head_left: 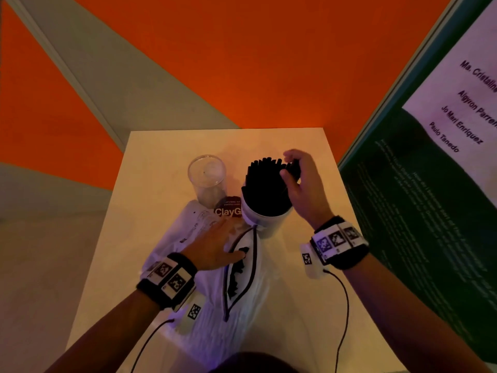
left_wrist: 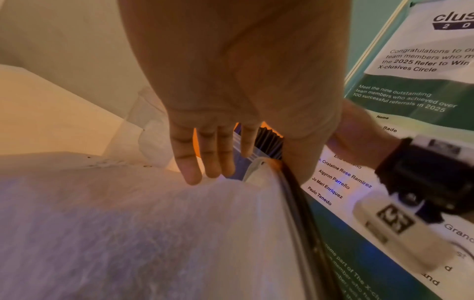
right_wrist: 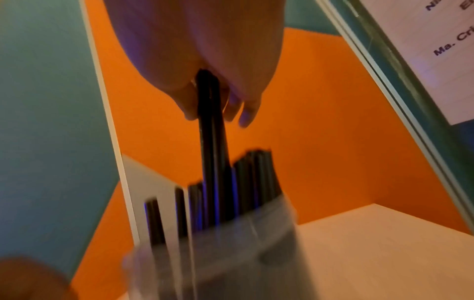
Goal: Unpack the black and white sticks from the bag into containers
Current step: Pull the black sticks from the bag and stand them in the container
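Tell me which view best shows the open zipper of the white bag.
Head view: the bag's zipper gapes open with black sticks inside, left hand beside it. The left wrist view shows only its dark edge. The right wrist view misses it.

Little free room on the table (head_left: 304, 278), mostly at the right edge

The bag (head_left: 242, 278) is lying along the middle, with the left hand (head_left: 215, 249) resting flat on it. Behind it the clear container (head_left: 207, 179) and the container of black sticks (head_left: 266, 200) are standing just beside each other, the right hand (head_left: 301, 184) gripping sticks over the second. A poster board (head_left: 430, 184) is closing the right side, while bare tabletop is showing between bag and board.
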A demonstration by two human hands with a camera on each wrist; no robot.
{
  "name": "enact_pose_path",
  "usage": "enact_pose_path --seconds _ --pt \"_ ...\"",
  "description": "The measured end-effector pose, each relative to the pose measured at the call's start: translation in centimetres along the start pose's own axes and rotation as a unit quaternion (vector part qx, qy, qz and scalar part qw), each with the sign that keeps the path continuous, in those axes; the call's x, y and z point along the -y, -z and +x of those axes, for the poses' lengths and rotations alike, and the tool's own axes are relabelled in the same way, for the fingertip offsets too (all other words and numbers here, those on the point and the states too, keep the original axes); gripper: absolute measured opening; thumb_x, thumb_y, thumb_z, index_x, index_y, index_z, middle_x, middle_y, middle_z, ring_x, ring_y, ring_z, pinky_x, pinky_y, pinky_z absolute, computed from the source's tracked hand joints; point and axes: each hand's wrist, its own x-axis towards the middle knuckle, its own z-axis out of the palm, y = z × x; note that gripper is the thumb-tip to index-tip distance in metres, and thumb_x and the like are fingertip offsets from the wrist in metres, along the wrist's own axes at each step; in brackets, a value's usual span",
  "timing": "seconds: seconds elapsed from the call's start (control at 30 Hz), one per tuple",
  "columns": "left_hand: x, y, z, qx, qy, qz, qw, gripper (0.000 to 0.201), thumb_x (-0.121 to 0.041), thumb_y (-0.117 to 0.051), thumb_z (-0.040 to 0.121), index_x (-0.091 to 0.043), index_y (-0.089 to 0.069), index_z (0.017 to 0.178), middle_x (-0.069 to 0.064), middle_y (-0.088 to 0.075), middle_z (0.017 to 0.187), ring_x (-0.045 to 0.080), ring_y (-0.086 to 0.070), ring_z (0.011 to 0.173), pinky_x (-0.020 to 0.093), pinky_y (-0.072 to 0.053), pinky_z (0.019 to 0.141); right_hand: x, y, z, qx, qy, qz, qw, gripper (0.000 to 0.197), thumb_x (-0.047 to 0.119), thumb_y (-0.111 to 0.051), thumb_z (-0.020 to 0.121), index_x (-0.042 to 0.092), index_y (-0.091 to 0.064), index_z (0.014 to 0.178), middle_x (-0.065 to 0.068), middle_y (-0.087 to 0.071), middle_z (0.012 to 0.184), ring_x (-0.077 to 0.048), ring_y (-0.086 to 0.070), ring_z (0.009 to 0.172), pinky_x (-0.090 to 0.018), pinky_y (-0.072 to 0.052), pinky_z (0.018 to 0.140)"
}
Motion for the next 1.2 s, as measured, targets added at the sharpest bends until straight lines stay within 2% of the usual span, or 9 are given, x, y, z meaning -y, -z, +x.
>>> enact_pose_path --seconds 0.1,0.2,0.27,0.37,0.47,0.53,0.6,0.8,1.2 --pt "0.0 0.2 -0.1 0.006 0.000 -0.055 0.998 0.058 -0.020 -0.064 0.089 -0.035 -0.031 0.134 -0.018 -0.040 0.135 -0.004 -0.039 0.122 0.004 -0.030 0.099 -2.6 -1.6 -1.9 0.089 -0.025 -0.192 0.977 0.046 0.029 -0.044 0.100 0.014 -0.041 0.143 -0.010 -0.024 0.157 -0.030 -0.016 0.146 -0.047 -0.018 0.117" --pt "0.3 0.5 -0.3 0.012 0.010 -0.063 0.998 0.057 -0.012 -0.062 0.090 -0.035 -0.032 0.132 -0.018 -0.041 0.135 -0.001 -0.045 0.118 0.003 -0.035 0.093 -3.1 -2.1 -3.1 0.174 -0.062 -0.246 0.952 0.059 0.050 -0.023 0.097 0.025 -0.023 0.151 -0.003 0.004 0.162 -0.028 0.009 0.149 -0.053 -0.005 0.119" --pt "0.6 0.8 -0.3 0.012 0.020 -0.059 0.998 0.055 -0.007 -0.060 0.089 -0.026 -0.039 0.136 -0.011 -0.044 0.139 0.004 -0.047 0.120 0.006 -0.037 0.094 -1.9 -1.7 -3.5 0.139 -0.040 -0.185 0.972 0.060 0.050 -0.026 0.097 0.021 -0.031 0.149 -0.006 -0.007 0.161 -0.029 0.000 0.149 -0.049 -0.006 0.120" --pt "0.8 1.2 -0.4 0.015 0.021 -0.058 0.998 0.048 0.001 -0.055 0.089 -0.015 -0.048 0.134 -0.007 -0.047 0.141 0.003 -0.042 0.129 0.014 -0.033 0.104 1.0 -1.8 -4.8 0.051 0.105 -0.112 0.987 0.025 0.019 -0.050 0.095 0.008 -0.064 0.112 -0.011 -0.056 0.126 -0.028 -0.049 0.122 -0.038 -0.039 0.103" --pt "0.5 1.4 -0.5 -0.001 0.033 -0.048 0.998 0.029 0.000 -0.053 0.091 -0.016 -0.061 0.115 -0.008 -0.059 0.119 0.004 -0.054 0.108 0.019 -0.041 0.089 3.3 -4.2 -6.9 0.273 0.085 -0.060 0.956 0.017 0.002 -0.047 0.081 0.006 -0.063 0.081 -0.008 -0.060 0.088 -0.025 -0.057 0.085 -0.034 -0.047 0.076" --pt "0.4 1.4 -0.6 -0.008 0.037 -0.035 0.999 0.020 -0.006 -0.053 0.094 -0.013 -0.065 0.108 -0.002 -0.063 0.111 0.011 -0.058 0.100 0.026 -0.045 0.085 3.5 -6.7 -8.1 0.448 0.022 -0.101 0.888 0.019 0.003 -0.046 0.087 0.000 -0.064 0.085 -0.015 -0.062 0.090 -0.032 -0.058 0.083 -0.035 -0.046 0.072" --pt "0.3 1.6 -0.7 -0.004 0.045 -0.029 0.999 0.020 -0.007 -0.052 0.095 -0.012 -0.066 0.109 0.003 -0.063 0.113 0.017 -0.057 0.103 0.031 -0.046 0.090 3.0 -9.4 -9.1 0.517 -0.025 -0.165 0.839 0.022 0.005 -0.046 0.092 -0.004 -0.063 0.101 -0.021 -0.062 0.104 -0.037 -0.058 0.095 -0.030 -0.039 0.072" --pt "-0.3 1.7 -1.5 -0.025 0.048 -0.062 0.997 0.019 -0.009 -0.052 0.096 -0.008 -0.065 0.110 0.010 -0.062 0.109 0.022 -0.058 0.099 0.036 -0.047 0.087 1.7 -14.6 -10.6 0.476 -0.096 -0.319 0.813 0.045 0.022 -0.041 0.098 -0.001 -0.038 0.137 -0.021 -0.039 0.142 -0.037 -0.036 0.131 -0.045 -0.034 0.106" --pt "-0.7 2.2 -1.0 -0.001 0.059 -0.062 0.996 0.024 -0.006 -0.048 0.096 -0.016 -0.062 0.113 0.010 -0.059 0.116 0.025 -0.055 0.104 0.038 -0.043 0.092 1.5 -15.9 -10.8 0.461 -0.227 -0.288 0.808 0.056 0.014 -0.047 0.096 -0.006 -0.023 0.142 -0.024 -0.033 0.144 -0.036 -0.037 0.133 -0.040 -0.036 0.110"
